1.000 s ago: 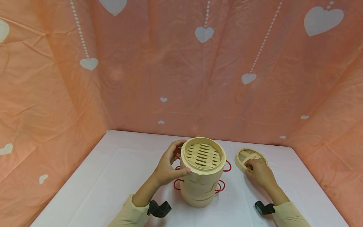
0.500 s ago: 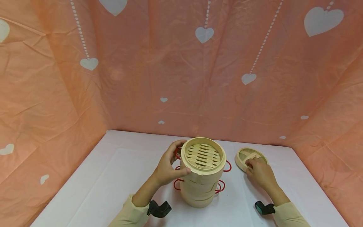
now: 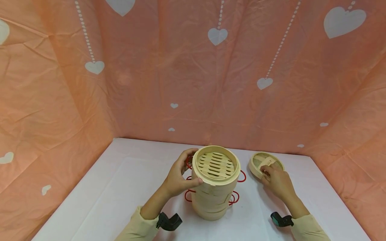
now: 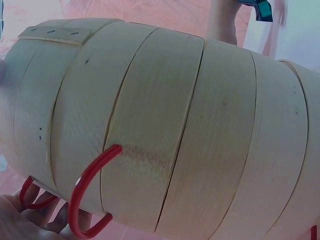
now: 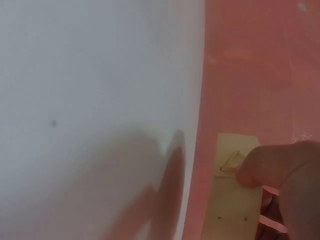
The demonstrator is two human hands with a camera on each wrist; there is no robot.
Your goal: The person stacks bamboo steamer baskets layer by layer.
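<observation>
A stack of bamboo steamer baskets stands upright in the head view, its slatted top tier open to view, with red loop handles on both sides. My left hand holds the top tier from the left, thumb at the near rim and fingers behind. In the left wrist view, fingers show beside the red handles below the bamboo wall. Right of the stack, my right hand grips a round bamboo steamer lid by its near side. The right wrist view has the thumb pressed against the lid's side band.
A white-covered table carries the stack. Pink-orange cloth with white hearts hangs behind it and along both sides. Black wrist cameras sit at both cuffs.
In the last half second the lid has risen slightly and tilted with my right hand. My left hand and the steamer stack have stayed in place.
</observation>
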